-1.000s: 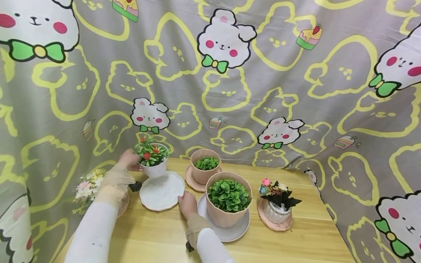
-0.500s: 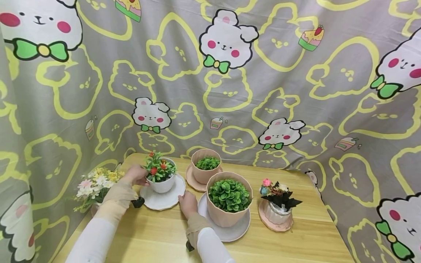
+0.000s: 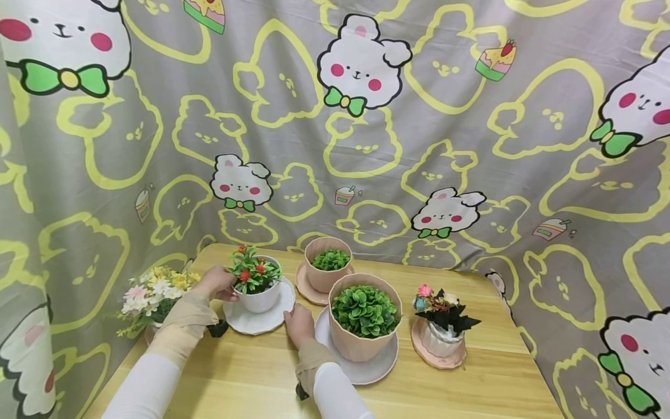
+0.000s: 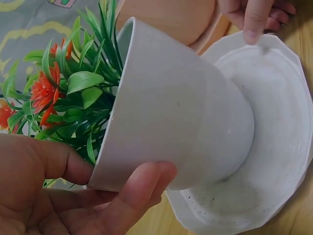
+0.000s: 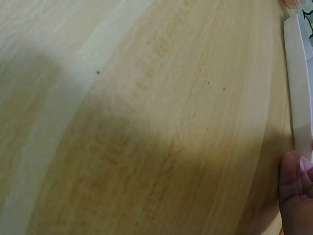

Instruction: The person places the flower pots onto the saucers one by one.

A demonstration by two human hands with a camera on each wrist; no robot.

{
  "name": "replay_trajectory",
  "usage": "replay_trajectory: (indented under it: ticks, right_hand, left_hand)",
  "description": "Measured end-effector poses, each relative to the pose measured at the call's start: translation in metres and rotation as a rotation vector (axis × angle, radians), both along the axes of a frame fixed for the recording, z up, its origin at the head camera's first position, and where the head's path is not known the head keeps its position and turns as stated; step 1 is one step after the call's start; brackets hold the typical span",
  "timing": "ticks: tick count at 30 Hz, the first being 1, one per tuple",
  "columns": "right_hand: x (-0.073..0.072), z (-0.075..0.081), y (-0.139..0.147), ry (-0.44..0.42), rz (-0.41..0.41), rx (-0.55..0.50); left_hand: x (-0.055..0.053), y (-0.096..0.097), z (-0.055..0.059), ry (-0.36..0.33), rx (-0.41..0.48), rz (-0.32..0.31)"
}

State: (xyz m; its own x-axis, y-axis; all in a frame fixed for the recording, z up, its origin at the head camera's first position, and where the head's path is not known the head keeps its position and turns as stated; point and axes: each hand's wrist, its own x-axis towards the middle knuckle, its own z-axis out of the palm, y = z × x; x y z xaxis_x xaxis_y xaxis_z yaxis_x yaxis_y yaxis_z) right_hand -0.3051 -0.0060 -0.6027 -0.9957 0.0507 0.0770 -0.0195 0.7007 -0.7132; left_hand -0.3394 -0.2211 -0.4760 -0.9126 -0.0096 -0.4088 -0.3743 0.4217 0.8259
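Note:
My left hand (image 3: 217, 283) grips a white flower pot (image 3: 260, 301) by its rim, the thumb on the inside and fingers against the outer wall. Red flowers and green leaves (image 4: 78, 93) fill the pot. Its base stands on a white saucer (image 3: 255, 327) with a faceted rim, over the saucer's middle part. On the saucer's right edge my right hand (image 3: 300, 326) pinches the rim, one fingertip on top in the left wrist view. The right wrist view catches only part of that hand (image 5: 296, 196) beside the saucer's side wall (image 5: 297, 83).
Right of the right hand stands a large pink pot (image 3: 361, 346) on a grey-white saucer (image 3: 384, 372). A smaller pink pot (image 3: 325, 278) is behind. A small flower pot (image 3: 442, 340) sits at right; pale flowers (image 3: 154, 294) stand left of the left forearm.
My left hand has brought the white flower pot right and down onto the saucer from behind it. In the last half second it shifted slightly lower. The right hand stays at the saucer's rim.

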Motion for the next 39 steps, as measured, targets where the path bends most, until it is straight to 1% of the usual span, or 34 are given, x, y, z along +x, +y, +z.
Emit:
replay_trajectory:
  ticks: [9,12,14,17,21,23,26,28,29,30,31,33,35,36,37,39]
  right_hand:
    - [0.005,0.001,0.004,-0.011,-0.006,-0.002]
    - [0.005,0.001,0.006,-0.024,-0.006,-0.003]
    - [0.004,0.001,0.006,-0.036,-0.006,-0.010]
    - [0.001,0.003,0.008,-0.052,-0.007,-0.026]
    - [-0.004,0.008,0.010,-0.062,0.009,-0.002]
    - [-0.007,0.012,0.010,-0.045,0.023,0.044]
    - [-0.009,0.022,0.011,-0.028,0.028,0.096]
    - [-0.009,0.031,0.010,-0.010,0.028,0.113]
    - [-0.008,0.037,0.010,-0.004,0.032,0.101]
    - [-0.008,0.042,0.009,0.008,0.039,0.078]
    - [-0.007,0.049,0.009,0.027,0.052,0.033]
    - [-0.005,0.066,0.007,0.070,0.082,-0.040]
    - [-0.001,0.087,0.008,0.119,0.127,-0.090]
    - [0.003,0.101,0.010,0.131,0.153,-0.106]
    - [0.007,0.117,0.013,0.139,0.178,-0.108]
    - [0.018,0.150,0.022,0.159,0.219,-0.069]
  left_hand:
    - [0.002,0.000,-0.003,-0.024,-0.009,-0.001]
    - [0.005,0.000,-0.001,-0.020,-0.007,-0.015]
    - [0.007,0.000,0.002,-0.009,-0.005,-0.023]
    - [0.012,-0.001,0.010,0.020,-0.002,-0.029]
    - [0.019,-0.005,0.026,0.058,0.004,-0.062]
    - [0.023,-0.007,0.036,0.075,-0.011,-0.091]
    - [0.026,-0.009,0.052,0.105,-0.059,-0.155]
    - [0.027,-0.009,0.061,0.124,-0.093,-0.188]
    - [0.028,-0.009,0.065,0.131,-0.106,-0.201]
    - [0.029,-0.008,0.070,0.140,-0.118,-0.209]
    - [0.030,-0.006,0.074,0.146,-0.124,-0.210]
    - [0.033,-0.003,0.080,0.166,-0.140,-0.213]
    - [0.036,0.000,0.086,0.180,-0.151,-0.211]
    - [0.038,0.002,0.089,0.189,-0.160,-0.211]
    - [0.040,0.004,0.091,0.202,-0.175,-0.216]
    - [0.044,0.007,0.094,0.239,-0.211,-0.228]
